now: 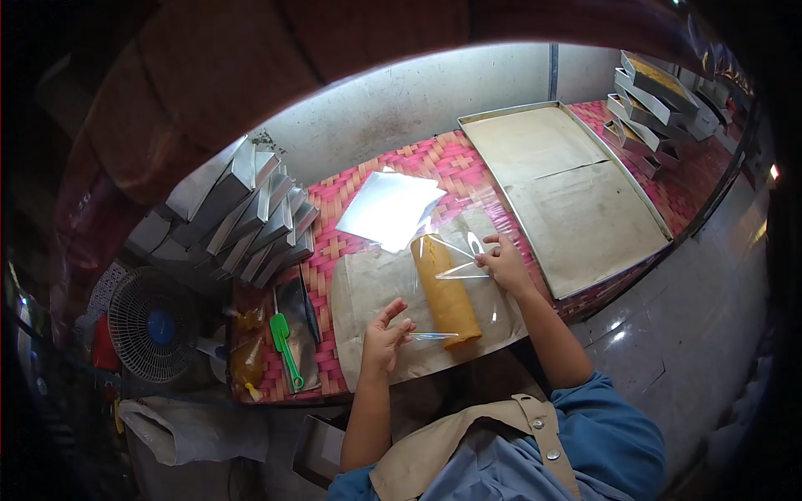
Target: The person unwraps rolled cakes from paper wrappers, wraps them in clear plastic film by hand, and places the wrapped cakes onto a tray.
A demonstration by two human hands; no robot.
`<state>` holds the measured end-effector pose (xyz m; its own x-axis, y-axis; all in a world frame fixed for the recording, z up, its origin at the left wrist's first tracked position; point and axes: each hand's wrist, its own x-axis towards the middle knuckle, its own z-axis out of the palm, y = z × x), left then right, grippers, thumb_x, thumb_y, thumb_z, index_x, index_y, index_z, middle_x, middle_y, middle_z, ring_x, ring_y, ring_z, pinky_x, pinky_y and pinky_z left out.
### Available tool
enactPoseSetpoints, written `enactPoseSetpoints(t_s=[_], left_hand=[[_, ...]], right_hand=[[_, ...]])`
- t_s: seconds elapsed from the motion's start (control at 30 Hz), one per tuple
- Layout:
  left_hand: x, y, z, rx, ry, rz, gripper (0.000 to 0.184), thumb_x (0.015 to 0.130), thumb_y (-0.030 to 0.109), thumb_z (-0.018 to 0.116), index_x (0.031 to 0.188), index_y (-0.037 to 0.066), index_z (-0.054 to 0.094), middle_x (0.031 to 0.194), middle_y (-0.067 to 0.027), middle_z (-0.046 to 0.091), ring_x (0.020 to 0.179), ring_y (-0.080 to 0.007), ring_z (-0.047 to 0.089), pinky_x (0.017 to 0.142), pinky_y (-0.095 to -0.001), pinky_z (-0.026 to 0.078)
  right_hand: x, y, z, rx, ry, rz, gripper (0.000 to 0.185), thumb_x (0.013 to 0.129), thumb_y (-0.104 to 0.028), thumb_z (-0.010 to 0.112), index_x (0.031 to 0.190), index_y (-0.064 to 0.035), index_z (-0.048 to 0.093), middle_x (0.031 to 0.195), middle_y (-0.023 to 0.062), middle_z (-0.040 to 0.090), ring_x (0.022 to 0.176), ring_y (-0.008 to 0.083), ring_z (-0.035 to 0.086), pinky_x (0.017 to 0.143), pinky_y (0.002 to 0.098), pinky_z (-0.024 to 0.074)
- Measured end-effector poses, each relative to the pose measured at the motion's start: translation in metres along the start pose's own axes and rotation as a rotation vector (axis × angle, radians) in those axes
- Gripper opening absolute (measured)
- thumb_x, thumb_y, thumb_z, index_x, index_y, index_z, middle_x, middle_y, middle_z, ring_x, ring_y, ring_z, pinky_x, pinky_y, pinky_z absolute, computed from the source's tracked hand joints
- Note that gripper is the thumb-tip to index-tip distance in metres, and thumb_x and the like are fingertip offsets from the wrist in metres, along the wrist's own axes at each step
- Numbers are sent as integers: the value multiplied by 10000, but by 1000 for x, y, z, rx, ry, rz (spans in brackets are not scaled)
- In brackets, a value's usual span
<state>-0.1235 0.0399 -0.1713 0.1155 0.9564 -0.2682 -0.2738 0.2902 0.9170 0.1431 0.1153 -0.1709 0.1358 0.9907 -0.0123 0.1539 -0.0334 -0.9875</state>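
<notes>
A long yellow-brown cake roll (444, 292) lies on brown paper (359, 292) on the pink woven-pattern surface. Clear plastic film (451, 257) is around and over the roll, its edges showing as bright reflections. To the left of the roll's lower end, my left hand (386, 338) is closed, thumb and fingers pinching a film edge. My right hand (503, 263) pinches the film on the right side, near the roll's upper half. Above the roll's far end lies a stack of shiny clear sheets (389, 207).
A large paper-lined tray (576, 209) lies to the right. Metal loaf tins (259, 213) are stacked at left, more tins (656, 100) at far right. A green spatula (285, 346), filled piping bags (246, 365) and a fan (157, 327) are at lower left.
</notes>
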Motion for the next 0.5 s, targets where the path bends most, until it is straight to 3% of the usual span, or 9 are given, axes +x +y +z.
enactPoseSetpoints(t_s=[0.13, 0.3, 0.43, 0.5], left_hand=[[-3, 1, 4, 10, 11, -21, 511, 781, -2, 597, 1256, 60, 418, 1193, -70, 470, 782, -148, 582, 617, -239, 498], [-5, -4, 7, -24, 15, -56, 557, 765, -37, 591, 1271, 61, 383, 1205, -114, 435, 816, -194, 578, 704, -320, 526], [-7, -6, 9, 51, 48, -62, 556, 757, -64, 576, 1266, 57, 387, 1211, -128, 425, 813, -206, 581, 711, -325, 531], [-6, -6, 10, 84, 68, -69, 556, 754, -78, 562, 1266, 50, 384, 1213, -134, 422, 813, -204, 584, 709, -323, 535]], right_hand=[[-4, -5, -2, 9, -21, 32, 352, 757, -84, 627, 1054, 11, 464, 673, 83, 625, 546, 98, 537, 489, 230, 378], [0, 10, 0, 34, -8, 48, 366, 758, -94, 634, 1062, 10, 459, 658, 70, 605, 558, 115, 545, 497, 246, 395], [-4, 9, 1, 23, 9, 24, 367, 762, -111, 637, 1059, 17, 463, 691, 76, 595, 585, 130, 555, 515, 261, 414], [-9, -3, -1, -126, 14, 53, 369, 759, -124, 646, 1054, 19, 476, 737, 84, 591, 622, 147, 559, 546, 272, 434]])
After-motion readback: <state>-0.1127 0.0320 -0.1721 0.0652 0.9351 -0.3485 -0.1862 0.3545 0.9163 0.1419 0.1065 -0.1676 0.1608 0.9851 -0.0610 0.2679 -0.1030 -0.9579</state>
